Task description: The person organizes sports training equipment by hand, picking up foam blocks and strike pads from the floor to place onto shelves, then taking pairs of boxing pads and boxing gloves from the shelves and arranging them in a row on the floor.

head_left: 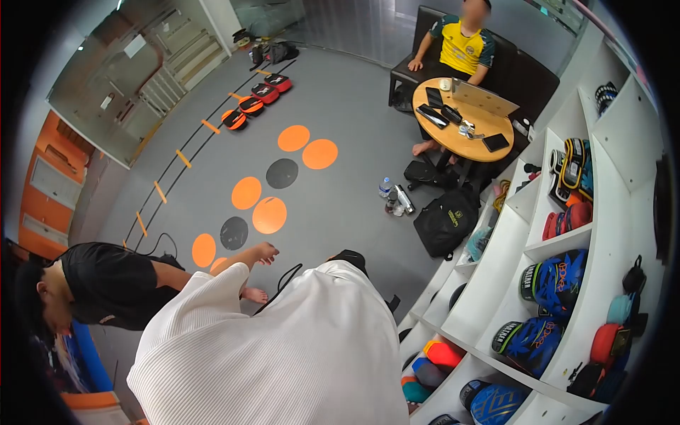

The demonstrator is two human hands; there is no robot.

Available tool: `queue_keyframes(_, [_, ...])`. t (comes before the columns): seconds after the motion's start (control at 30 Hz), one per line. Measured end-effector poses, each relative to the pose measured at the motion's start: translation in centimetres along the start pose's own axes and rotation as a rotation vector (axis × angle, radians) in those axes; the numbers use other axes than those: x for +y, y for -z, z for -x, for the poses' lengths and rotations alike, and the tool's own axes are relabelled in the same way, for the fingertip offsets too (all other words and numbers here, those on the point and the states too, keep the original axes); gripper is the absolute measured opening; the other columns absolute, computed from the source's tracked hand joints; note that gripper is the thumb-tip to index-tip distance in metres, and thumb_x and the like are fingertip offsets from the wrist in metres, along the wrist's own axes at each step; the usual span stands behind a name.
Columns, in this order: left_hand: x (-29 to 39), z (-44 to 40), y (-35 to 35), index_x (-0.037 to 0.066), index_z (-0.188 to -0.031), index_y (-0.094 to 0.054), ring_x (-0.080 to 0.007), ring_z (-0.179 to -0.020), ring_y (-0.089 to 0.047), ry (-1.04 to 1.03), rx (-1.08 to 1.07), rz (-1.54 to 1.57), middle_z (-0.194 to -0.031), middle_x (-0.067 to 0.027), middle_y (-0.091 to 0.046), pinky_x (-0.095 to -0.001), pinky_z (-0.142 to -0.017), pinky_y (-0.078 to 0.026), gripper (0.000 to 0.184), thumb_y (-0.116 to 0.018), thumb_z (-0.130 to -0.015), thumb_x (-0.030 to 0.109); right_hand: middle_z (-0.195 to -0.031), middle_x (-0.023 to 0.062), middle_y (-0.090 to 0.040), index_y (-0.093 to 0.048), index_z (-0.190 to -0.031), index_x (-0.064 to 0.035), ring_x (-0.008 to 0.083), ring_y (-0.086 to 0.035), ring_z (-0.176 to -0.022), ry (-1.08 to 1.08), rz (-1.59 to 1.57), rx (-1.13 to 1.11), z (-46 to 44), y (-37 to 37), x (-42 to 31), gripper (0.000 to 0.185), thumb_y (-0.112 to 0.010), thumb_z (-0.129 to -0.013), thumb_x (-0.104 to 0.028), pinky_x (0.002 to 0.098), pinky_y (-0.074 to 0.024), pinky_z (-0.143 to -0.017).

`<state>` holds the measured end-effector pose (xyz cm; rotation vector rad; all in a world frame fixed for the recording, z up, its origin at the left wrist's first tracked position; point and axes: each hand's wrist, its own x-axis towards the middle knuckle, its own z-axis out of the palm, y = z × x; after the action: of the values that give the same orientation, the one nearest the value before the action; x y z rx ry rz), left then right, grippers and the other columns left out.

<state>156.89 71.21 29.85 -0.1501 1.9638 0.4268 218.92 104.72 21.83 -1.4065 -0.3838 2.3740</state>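
My left hand (263,253) reaches forward past the end of my white sleeve (219,290), over the grey floor. Its fingers look loosely apart and nothing shows in them, though the hand is small in view. Below it a bare foot (253,295) stands on the floor, beside a thin black cord. My white ribbed shirt (283,347) fills the lower middle. My right hand is out of view. Nearest my hand on the floor are orange discs (270,214) and a black disc (234,233).
A person in black (106,283) bends at the left. Another person (464,53) sits behind a round table (453,142) with phones and a laptop. Bottles (386,188) and a backpack (446,221) stand on the floor. White shelves (489,304) hold boxing gloves (556,283) at right.
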Motion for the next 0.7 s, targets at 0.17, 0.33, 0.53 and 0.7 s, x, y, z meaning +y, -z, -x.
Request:
queue_keyframes(0.17, [-1.7,0.3,-0.7,0.010,-0.120,-0.057,-0.0222,-0.080,-0.067,-0.008,-0.065,0.110,-0.104,-0.0113,-0.066,-0.0383,-0.062,-0.051,0.040,-0.054,-0.088,0.034,-0.099,0.0100,-0.058,-0.052,-0.103,-0.0078,0.0266,-0.058,-0.093,-0.015,0.080,0.015,-0.4,-4.2,-2.5,0.028,-0.051,-0.085,-0.029,0.0395,-0.0491,-0.084])
queue_keyframes(0.33, [-5.0,-1.6,-2.3,0.010,-0.119,-0.059,-0.0236,-0.086,-0.068,-0.017,-0.110,0.236,-0.106,-0.0121,-0.067,-0.0417,-0.070,-0.052,0.039,-0.053,-0.088,0.034,-0.094,0.0101,-0.059,-0.053,-0.099,-0.0080,0.0260,-0.059,-0.089,-0.056,0.120,0.079,-0.6,-10.9,0.0,0.025,-0.051,-0.085,-0.028,0.0388,-0.0506,-0.081])
queue_keyframes(0.53, [-12.8,-5.1,3.1,0.009,-0.103,-0.066,-0.0222,-0.068,-0.069,0.069,-0.170,0.169,-0.091,-0.0094,-0.071,-0.0377,-0.055,-0.052,0.032,-0.056,-0.087,0.035,-0.089,0.0101,-0.060,-0.054,-0.094,-0.0082,0.0253,-0.060,-0.084,-0.097,0.160,0.180,-2.4,-19.8,5.9,0.021,-0.051,-0.086,-0.027,0.0379,-0.0525,-0.077])
queue_keyframes(0.7, [-18.3,-11.0,10.9,0.006,-0.104,-0.065,-0.0229,-0.065,-0.066,0.149,-0.167,0.416,-0.087,-0.0111,-0.069,-0.0373,-0.048,-0.048,0.033,-0.057,-0.086,0.033,-0.085,0.0102,-0.060,-0.054,-0.090,-0.0084,0.0248,-0.061,-0.079,-0.143,0.201,0.258,-4.7,-26.8,12.3,0.019,-0.051,-0.086,-0.026,0.0373,-0.0540,-0.074])
